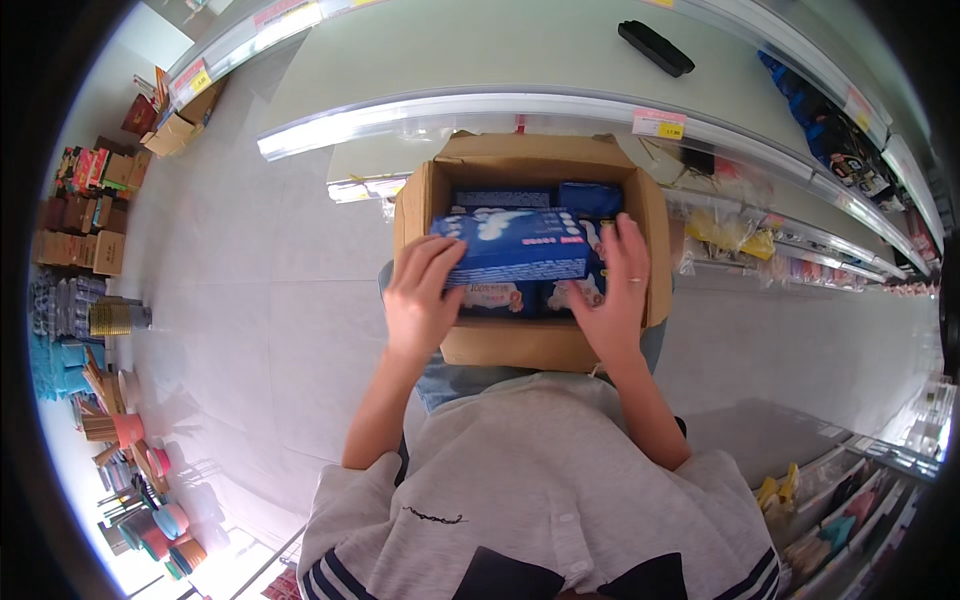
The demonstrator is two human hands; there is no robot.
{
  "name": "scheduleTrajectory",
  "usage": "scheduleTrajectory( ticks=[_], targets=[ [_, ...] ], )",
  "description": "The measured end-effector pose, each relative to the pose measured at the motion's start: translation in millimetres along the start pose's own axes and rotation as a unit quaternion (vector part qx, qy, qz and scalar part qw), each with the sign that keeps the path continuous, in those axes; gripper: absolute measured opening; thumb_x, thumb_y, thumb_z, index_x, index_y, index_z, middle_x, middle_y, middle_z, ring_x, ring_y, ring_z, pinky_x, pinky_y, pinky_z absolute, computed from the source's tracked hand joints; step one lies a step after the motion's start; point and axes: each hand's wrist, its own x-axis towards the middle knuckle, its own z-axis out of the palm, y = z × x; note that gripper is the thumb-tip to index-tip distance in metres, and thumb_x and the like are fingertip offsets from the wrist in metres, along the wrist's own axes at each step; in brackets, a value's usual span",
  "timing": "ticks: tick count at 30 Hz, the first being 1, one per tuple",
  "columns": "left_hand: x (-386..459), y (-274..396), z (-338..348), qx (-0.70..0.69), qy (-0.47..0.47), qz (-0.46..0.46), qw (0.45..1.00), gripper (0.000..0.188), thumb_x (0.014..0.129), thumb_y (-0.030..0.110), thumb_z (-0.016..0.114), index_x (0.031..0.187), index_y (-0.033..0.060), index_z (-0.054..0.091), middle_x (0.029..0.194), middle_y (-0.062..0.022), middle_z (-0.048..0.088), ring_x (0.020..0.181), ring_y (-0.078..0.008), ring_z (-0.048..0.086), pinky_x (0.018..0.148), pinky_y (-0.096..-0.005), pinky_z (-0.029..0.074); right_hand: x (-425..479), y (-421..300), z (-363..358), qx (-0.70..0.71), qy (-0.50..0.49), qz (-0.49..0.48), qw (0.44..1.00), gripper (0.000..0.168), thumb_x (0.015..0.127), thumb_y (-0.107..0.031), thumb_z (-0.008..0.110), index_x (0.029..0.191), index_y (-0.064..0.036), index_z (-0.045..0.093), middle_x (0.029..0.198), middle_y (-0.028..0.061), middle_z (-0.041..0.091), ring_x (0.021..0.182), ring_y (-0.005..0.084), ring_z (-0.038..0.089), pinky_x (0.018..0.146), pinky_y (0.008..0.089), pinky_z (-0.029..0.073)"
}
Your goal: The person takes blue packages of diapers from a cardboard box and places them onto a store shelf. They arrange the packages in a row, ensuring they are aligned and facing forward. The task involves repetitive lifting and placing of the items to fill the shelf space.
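Observation:
An open cardboard box (480, 345) rests on my lap with several blue printed packs inside. Above the packs lies one blue package (517, 251), slightly tilted. My left hand (421, 292) grips its left end, fingers over the top and thumb by the lower edge. At the package's right end, my right hand (615, 292) has its fingers and thumb spread. Its thumb comes close to the package's lower corner; whether it touches cannot be made out. Below the package, two blue packs with white labels, one a front pack (491, 296), are partly covered.
A shelf (465, 60) with price tags runs just beyond the box, bearing a black object (656, 49). Lower shelves (787, 247) with bagged goods extend right. Stacked cartons (109, 251) and coloured pots (169, 517) stand left across the tiled floor (247, 315).

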Motion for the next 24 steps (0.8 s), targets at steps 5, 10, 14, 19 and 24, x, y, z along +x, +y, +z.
scheduleTrajectory(
  ticks=[5,10,14,19,24],
  targets=[
    [-14,3,30,-0.043,-0.041,-0.010,0.998,0.056,0.062,0.000,0.079,0.116,0.0072,0.069,0.114,-0.0070,0.068,0.112,-0.0301,0.064,0.089,-0.0393,0.057,14,-8,13,-0.056,-0.205,-0.096,0.972,0.072,0.068,-0.006,0.083,0.136,-0.018,0.062,0.140,0.0045,0.059,0.133,0.0282,0.052,0.117,0.0542,0.031],
    [-6,25,9,-0.155,-0.017,-0.020,0.988,0.045,0.073,-0.002,0.078,0.116,0.0056,0.068,0.103,-0.0083,0.069,0.099,-0.0269,0.067,0.078,-0.0362,0.057,28,3,17,-0.055,-0.222,-0.125,0.965,0.063,0.070,-0.005,0.081,0.130,-0.015,0.064,0.126,0.0043,0.066,0.122,0.0272,0.059,0.114,0.0495,0.036],
    [9,71,-54,-0.451,0.025,0.138,0.882,0.039,0.077,-0.004,0.075,0.115,0.0002,0.065,0.082,-0.0078,0.069,0.065,-0.0202,0.065,0.058,-0.0336,0.053,60,4,30,-0.061,-0.195,-0.150,0.967,0.055,0.075,-0.009,0.081,0.127,-0.013,0.064,0.124,0.0069,0.067,0.119,0.0285,0.061,0.104,0.0453,0.043],
    [36,130,-89,-0.689,0.096,0.189,0.693,0.024,0.086,-0.002,0.066,0.107,0.0072,0.069,0.074,-0.0059,0.064,0.048,-0.0165,0.050,0.044,-0.0315,0.040,95,10,90,-0.058,-0.126,-0.200,0.970,0.049,0.078,-0.013,0.082,0.123,-0.013,0.064,0.119,0.0059,0.069,0.118,0.0266,0.062,0.100,0.0415,0.045],
    [54,146,-98,-0.731,0.096,0.175,0.653,0.051,0.096,-0.007,0.051,0.119,0.0333,0.073,0.068,-0.0054,0.058,0.043,-0.0106,0.036,0.040,-0.0247,0.028,84,33,129,-0.069,-0.068,-0.221,0.970,0.043,0.080,-0.014,0.082,0.119,-0.015,0.065,0.123,0.0042,0.066,0.117,0.0273,0.061,0.100,0.0421,0.046]
  ],
)
